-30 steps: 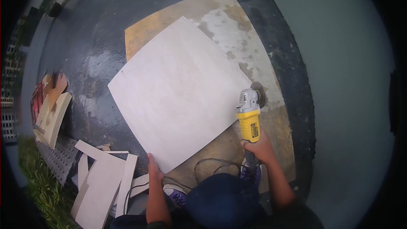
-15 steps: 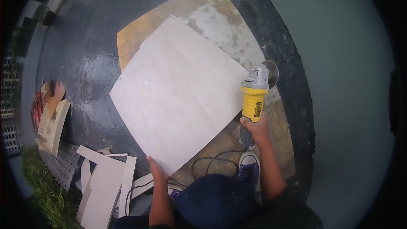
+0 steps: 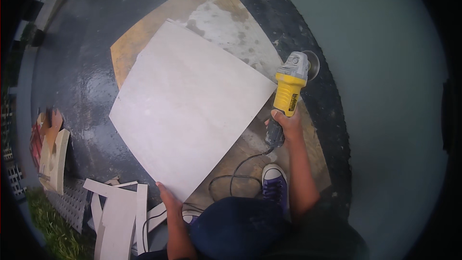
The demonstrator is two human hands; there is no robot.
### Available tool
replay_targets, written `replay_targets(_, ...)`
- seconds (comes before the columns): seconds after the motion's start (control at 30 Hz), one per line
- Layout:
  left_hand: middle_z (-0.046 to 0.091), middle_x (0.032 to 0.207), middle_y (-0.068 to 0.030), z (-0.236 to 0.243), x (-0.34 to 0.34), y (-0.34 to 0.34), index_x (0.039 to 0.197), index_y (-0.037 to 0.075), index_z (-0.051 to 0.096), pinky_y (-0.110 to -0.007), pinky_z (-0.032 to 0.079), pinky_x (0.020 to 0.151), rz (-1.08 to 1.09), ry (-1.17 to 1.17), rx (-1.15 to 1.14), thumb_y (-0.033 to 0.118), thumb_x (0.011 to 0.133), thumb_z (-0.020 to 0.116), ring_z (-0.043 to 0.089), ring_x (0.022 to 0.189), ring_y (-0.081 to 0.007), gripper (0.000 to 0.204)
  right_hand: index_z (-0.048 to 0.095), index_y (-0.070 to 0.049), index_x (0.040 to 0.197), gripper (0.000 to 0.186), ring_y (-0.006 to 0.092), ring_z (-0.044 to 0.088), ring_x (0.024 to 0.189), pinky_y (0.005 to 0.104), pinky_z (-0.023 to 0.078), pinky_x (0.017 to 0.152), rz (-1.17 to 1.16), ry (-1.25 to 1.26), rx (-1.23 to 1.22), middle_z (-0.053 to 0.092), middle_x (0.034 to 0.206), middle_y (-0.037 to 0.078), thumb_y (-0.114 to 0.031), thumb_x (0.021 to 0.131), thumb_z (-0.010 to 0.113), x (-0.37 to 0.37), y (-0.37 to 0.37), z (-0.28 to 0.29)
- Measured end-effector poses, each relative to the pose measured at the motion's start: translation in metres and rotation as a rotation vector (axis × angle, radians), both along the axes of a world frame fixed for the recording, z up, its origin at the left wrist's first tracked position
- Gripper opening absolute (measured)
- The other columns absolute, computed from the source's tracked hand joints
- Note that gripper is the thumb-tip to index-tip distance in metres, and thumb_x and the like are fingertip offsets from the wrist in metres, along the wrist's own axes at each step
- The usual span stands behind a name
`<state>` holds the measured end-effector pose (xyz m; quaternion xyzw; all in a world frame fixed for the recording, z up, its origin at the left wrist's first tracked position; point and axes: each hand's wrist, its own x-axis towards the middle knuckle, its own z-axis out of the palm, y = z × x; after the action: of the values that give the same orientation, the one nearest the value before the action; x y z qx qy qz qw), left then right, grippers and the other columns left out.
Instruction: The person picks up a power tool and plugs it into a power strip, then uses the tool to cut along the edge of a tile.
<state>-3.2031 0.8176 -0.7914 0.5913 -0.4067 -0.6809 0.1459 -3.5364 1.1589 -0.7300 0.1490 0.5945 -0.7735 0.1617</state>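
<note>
A large square pale tile lies over a stained wooden board on the dark floor. At the tile's near corner my left hand grips the edge, thumb on top and the other fingers hidden beneath. My right hand is wrapped round the black handle of a yellow and grey angle grinder. The grinder is raised beside the tile's right corner, its round disc facing right, apart from the tile. Whether the disc spins I cannot tell.
The grinder's black cord loops near my purple shoe on the board. Cut tile strips are piled at lower left, beside a perforated metal sheet, wood scraps and grass. A grey-green wall stands to the right.
The grinder and my right hand have moved up, farther from my body. My left hand still grips the tile's near corner. The whole view has shifted a little.
</note>
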Motion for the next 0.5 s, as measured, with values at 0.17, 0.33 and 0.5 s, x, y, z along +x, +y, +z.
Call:
replay_targets(0.17, 0.041, 0.163, -0.0189, 0.001, 0.000, 0.000, 0.161, -0.001, 0.033, -0.048, 0.037, 0.122, 0.008, -0.051, 0.004, 0.058, 0.113, 0.031, 0.046, 0.146, -0.0354, 0.076, 0.053, -0.004, 0.118, 0.042, 0.0214, 0.071, 0.066, 0.0348, 0.061, 0.059, 0.026, 0.045, -0.015, 0.063, 0.093, 0.008, -0.012, 0.085, 0.077, -0.023, 0.007, 0.004)
replay_targets(0.33, 0.043, 0.162, -0.0193, -0.007, 0.011, -0.005, 0.160, -0.001, 0.033, -0.048, 0.037, 0.122, 0.004, -0.002, 0.012, 0.058, 0.112, 0.034, 0.046, 0.145, -0.0355, 0.077, 0.052, -0.004, 0.119, 0.043, 0.0216, 0.070, 0.065, 0.0348, 0.061, 0.058, 0.061, 0.024, -0.040, 0.062, 0.093, 0.009, -0.013, 0.086, 0.077, -0.040, 0.007, 0.000)
replay_targets(0.5, 0.048, 0.158, -0.0195, -0.018, 0.010, -0.004, 0.156, -0.005, 0.039, -0.046, 0.042, 0.118, 0.072, -0.063, -0.062, 0.059, 0.111, 0.039, 0.051, 0.140, -0.0348, 0.079, 0.052, -0.005, 0.118, 0.042, 0.0216, 0.070, 0.065, 0.0350, 0.061, 0.058, 0.099, 0.028, -0.036, 0.062, 0.092, 0.009, -0.014, 0.086, 0.077, -0.048, 0.003, 0.005)
